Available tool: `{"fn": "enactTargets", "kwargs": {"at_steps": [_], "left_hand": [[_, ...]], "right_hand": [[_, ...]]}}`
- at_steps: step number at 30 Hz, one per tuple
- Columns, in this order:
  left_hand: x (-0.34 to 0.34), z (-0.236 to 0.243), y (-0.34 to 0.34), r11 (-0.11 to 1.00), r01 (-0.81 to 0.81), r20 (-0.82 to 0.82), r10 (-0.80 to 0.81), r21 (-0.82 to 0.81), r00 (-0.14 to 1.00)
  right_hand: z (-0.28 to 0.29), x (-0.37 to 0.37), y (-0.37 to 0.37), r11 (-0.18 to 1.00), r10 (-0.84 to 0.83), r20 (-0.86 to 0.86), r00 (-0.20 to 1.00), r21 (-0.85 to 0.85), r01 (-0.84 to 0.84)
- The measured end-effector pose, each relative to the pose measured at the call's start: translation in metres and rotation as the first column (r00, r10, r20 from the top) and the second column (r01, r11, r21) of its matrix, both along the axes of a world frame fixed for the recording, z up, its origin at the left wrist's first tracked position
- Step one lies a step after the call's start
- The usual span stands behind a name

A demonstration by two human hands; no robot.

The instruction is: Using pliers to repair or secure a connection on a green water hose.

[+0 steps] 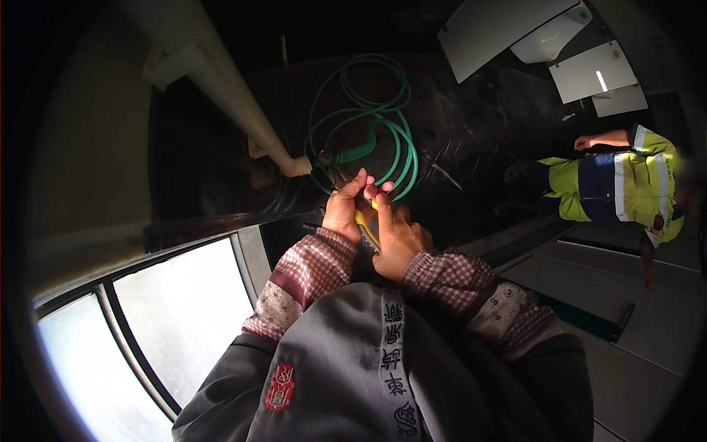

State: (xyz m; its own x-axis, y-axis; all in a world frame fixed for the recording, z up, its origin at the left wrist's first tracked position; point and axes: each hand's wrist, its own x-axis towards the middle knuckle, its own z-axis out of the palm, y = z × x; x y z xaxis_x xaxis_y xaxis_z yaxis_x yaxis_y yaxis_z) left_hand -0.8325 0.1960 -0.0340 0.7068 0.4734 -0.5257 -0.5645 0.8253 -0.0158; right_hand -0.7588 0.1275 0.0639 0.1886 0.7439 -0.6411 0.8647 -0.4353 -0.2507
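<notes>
In front of my chest, my two hands work close together. My right hand (402,243) is closed around a hand tool with curved yellow-and-grey handles (360,219), which looks like pliers; its head is hidden. Beside it on the left, my left hand (343,211) has its thumb raised and its fingers bent inward. What those fingers hold is too dark and covered to make out. Just beyond my fingertips lies a loosely coiled green hose (403,136). A thicker green piece (356,153) lies within its loops, near the end of a pale pipe (247,110).
A bright window (184,309) stands at my lower left. On the right is another person (615,184) in a yellow-and-navy reflective uniform. White partition panels (508,29) and a white urinal (551,37) are at the upper right. The dark floor (471,125) shows scuffs.
</notes>
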Motion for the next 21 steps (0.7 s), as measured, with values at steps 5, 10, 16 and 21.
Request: {"fn": "enactTargets", "kwargs": {"at_steps": [5,10,16,21], "left_hand": [[-0.002,0.001,0.014,1.000,-0.024,-0.099,0.026,0.016,0.995],[-0.001,0.002,0.017,0.999,-0.021,-0.129,0.026,0.037,0.991],[0.003,0.012,0.005,0.999,0.026,-0.226,-0.017,0.040,0.974],[0.006,0.006,-0.013,0.998,0.001,-0.261,0.014,0.057,0.965]], "right_hand": [[-0.004,-0.001,0.015,0.998,-0.039,-0.051,0.998,-0.044,0.036],[-0.005,0.001,0.019,0.997,-0.064,-0.128,0.990,-0.060,0.056],[-0.016,0.009,0.000,0.995,-0.094,-0.224,0.970,-0.032,0.089],[-0.032,0.017,-0.025,0.981,-0.070,-0.402,0.913,0.136,0.136]]}}
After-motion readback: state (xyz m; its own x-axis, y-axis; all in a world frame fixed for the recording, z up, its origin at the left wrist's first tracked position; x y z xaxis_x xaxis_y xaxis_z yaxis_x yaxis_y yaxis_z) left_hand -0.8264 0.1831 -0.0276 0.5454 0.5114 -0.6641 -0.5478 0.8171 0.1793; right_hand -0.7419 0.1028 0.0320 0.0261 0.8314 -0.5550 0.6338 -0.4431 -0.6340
